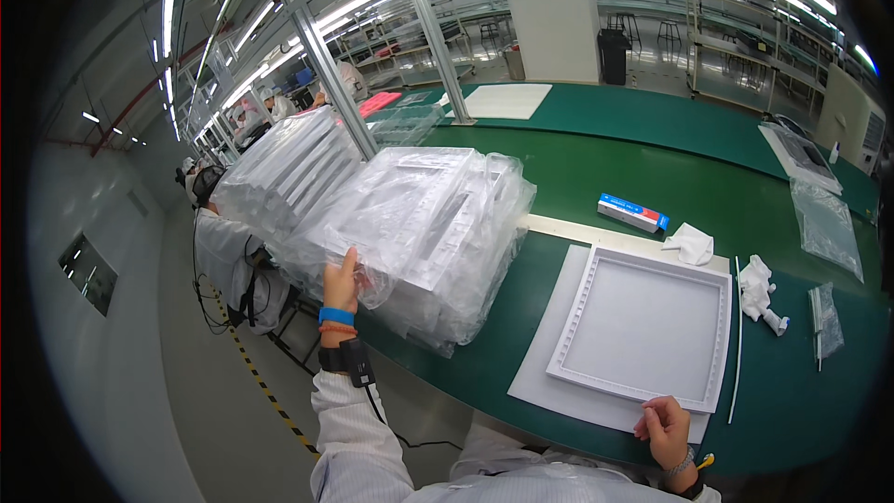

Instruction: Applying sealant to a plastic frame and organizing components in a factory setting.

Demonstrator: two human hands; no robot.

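Note:
At the left of the bench, my left hand (343, 283) is closed on the near edge of a clear plastic bag (372, 265), thumb on top and fingers partly hidden by the film. The bag belongs to a stack of white bagged frames (424, 214). My right hand (664, 428) is at the near edge of a square white frame (570, 312), its fingers loosely curled and apart, with nothing visible in them. Whether it touches the frame I cannot tell. The frame, with a pale panel inside, lies flat on a white sheet (535, 377).
Around the frame are a blue-and-white box (633, 212), a white cloth (689, 244), a thin white strip (736, 340), a crumpled wipe (756, 284) and a small clear bag (826, 321). Metal posts (321, 56) rise behind the stacks. A person (228, 251) sits at the left.

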